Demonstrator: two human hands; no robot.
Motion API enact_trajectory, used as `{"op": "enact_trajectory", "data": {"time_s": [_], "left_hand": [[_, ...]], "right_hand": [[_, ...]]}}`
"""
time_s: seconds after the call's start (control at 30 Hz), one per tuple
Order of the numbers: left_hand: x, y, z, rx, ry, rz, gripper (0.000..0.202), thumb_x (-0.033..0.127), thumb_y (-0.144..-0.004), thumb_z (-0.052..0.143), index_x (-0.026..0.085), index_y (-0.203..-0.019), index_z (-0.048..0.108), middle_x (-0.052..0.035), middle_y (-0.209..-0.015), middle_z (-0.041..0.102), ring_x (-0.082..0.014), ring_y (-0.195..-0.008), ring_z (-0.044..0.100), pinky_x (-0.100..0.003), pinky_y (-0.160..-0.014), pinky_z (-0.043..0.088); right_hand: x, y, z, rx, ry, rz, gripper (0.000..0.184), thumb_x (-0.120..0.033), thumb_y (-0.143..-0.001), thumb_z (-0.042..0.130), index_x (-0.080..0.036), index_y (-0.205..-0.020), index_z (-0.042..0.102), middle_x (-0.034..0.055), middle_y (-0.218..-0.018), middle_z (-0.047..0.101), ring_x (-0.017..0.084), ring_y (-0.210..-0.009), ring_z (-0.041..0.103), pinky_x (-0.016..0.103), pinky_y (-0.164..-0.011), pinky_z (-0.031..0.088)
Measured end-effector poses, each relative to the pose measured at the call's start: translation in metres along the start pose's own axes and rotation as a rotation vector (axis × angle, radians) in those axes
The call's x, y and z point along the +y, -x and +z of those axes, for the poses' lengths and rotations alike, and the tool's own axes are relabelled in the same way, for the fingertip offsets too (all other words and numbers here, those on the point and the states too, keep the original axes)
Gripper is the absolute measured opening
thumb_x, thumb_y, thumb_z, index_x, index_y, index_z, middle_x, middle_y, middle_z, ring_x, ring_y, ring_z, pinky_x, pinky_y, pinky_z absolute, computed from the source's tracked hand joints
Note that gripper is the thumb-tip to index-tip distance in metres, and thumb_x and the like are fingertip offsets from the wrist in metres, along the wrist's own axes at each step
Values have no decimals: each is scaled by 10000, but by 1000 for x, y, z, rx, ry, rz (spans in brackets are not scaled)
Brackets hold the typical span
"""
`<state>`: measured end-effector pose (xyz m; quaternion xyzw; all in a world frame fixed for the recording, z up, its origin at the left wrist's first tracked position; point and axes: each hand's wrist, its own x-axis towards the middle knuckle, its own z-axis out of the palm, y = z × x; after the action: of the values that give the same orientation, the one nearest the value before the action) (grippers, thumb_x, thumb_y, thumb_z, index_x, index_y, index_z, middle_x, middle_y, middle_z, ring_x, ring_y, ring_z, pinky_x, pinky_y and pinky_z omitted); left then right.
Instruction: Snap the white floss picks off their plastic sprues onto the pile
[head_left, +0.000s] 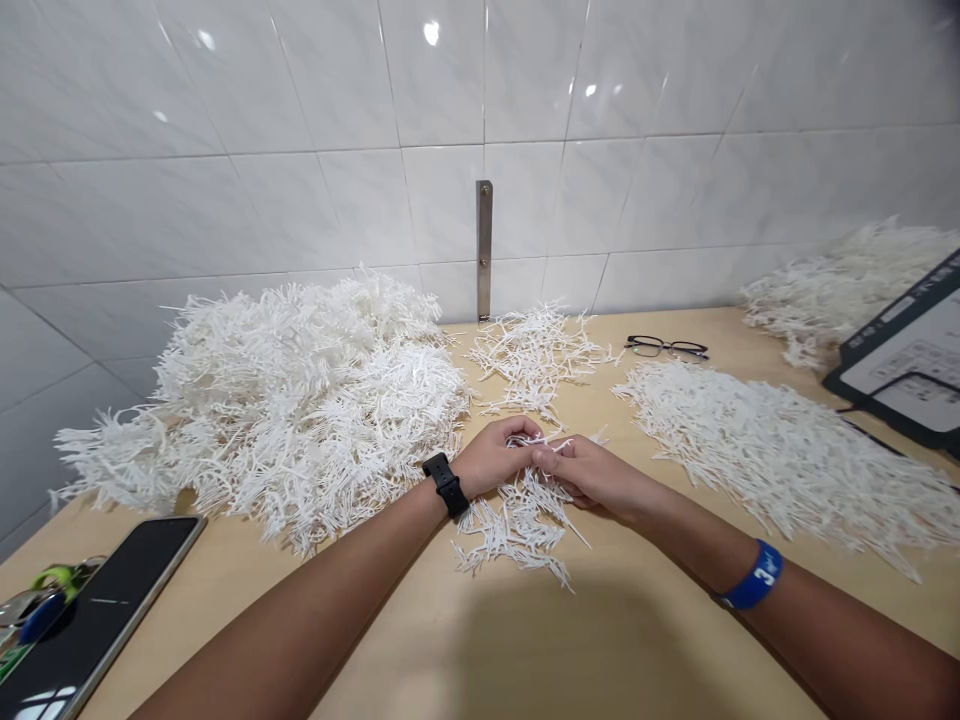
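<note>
My left hand [501, 452], with a black watch strap on the wrist, is closed around a few thin white strands [541, 440]. Its fingertips meet those of my right hand [589, 472], which pinches the same strands; a blue band circles that forearm. What the strands are made of I cannot make out. Just below both hands lies a small loose heap of white strands [517, 530]. Another small heap [536, 350] sits behind them, near the wall. A large mound of white strands [315, 400] rises to the left of my left hand.
Right of my hands spreads a flat layer of white strands [780, 460], with a further pile [855, 280] behind it. Eyeglasses [666, 347] lie near the wall. A dark-framed board [907, 360] stands at right. A phone [105, 610] and keys [45, 600] are front left.
</note>
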<state>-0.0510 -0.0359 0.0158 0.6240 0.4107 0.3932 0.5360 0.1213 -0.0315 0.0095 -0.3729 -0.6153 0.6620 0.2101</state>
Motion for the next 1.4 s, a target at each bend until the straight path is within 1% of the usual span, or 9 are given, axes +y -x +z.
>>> {"op": "enact_trajectory", "data": {"time_s": [0.17, 0.33, 0.57, 0.73, 0.93, 1.1, 1.23, 1.33, 1.4], "left_hand": [[3, 2, 2, -21, -26, 8, 265, 403, -757, 627, 151, -784, 549, 17, -691, 500, -83, -623, 412, -207, -585, 335], [3, 3, -1, -156, 40, -35, 381, 528, -770, 584, 161, -767, 480, 44, -613, 408, -65, -515, 324, -202, -478, 253], [-1, 2, -8, -271, 273, -102, 459, 551, -783, 586, 174, -646, 362, 64, -533, 270, -59, -474, 230, -230, -462, 156], [2, 2, -8, -280, 136, -39, 540, 635, -768, 554, 163, -577, 375, 56, -515, 306, -57, -476, 256, -233, -478, 184], [4, 3, -5, -252, -3, 3, 553, 677, -739, 548, 163, -608, 392, 53, -554, 329, -67, -514, 287, -228, -498, 211], [6, 5, 1, -236, -49, 61, 512, 628, -717, 611, 136, -636, 496, 33, -603, 412, -83, -587, 356, -227, -570, 281], [1, 6, 5, -101, -49, 74, 524, 601, -814, 508, 129, -585, 527, 22, -568, 412, -84, -551, 360, -233, -558, 303], [-1, 5, 7, -32, -25, 129, 509, 578, -833, 504, 124, -623, 596, -20, -691, 500, -103, -608, 441, -248, -608, 380], [-1, 5, 8, -8, -18, 200, 505, 569, -840, 503, 124, -642, 639, -70, -854, 568, -139, -740, 521, -275, -718, 432]], "right_hand": [[-2, 1, 1, -19, -48, 8, 581, -650, -771, 581, -210, -523, 295, -104, -384, 209, 28, -341, 134, 215, -343, 85], [0, 1, -1, -64, -43, 10, 515, -638, -787, 564, -198, -598, 374, -112, -405, 241, 35, -356, 153, 204, -362, 112], [5, 1, 7, -24, 73, -228, 464, -574, -850, 522, -168, -635, 451, -58, -540, 345, 60, -462, 268, 223, -443, 199], [6, 3, 12, -43, 129, -283, 496, -567, -888, 453, -181, -583, 394, -54, -506, 327, 75, -472, 275, 241, -469, 217], [5, 5, 8, 167, 337, -373, 494, -559, -888, 436, -184, -576, 361, -45, -540, 279, 85, -520, 250, 245, -494, 200], [4, 5, 6, 202, 313, -376, 496, -572, -877, 436, -187, -577, 346, -39, -559, 279, 91, -542, 251, 243, -506, 215], [3, 1, 3, 242, 267, -346, 491, -566, -882, 429, -190, -576, 356, -39, -556, 309, 96, -535, 282, 247, -513, 240], [3, -2, 2, 218, 268, -322, 488, -569, -885, 424, -192, -582, 358, -40, -557, 319, 99, -536, 292, 250, -519, 248], [3, -3, 2, 215, 281, -332, 498, -578, -889, 407, -195, -577, 348, -40, -553, 316, 102, -534, 288, 253, -519, 245]]}}
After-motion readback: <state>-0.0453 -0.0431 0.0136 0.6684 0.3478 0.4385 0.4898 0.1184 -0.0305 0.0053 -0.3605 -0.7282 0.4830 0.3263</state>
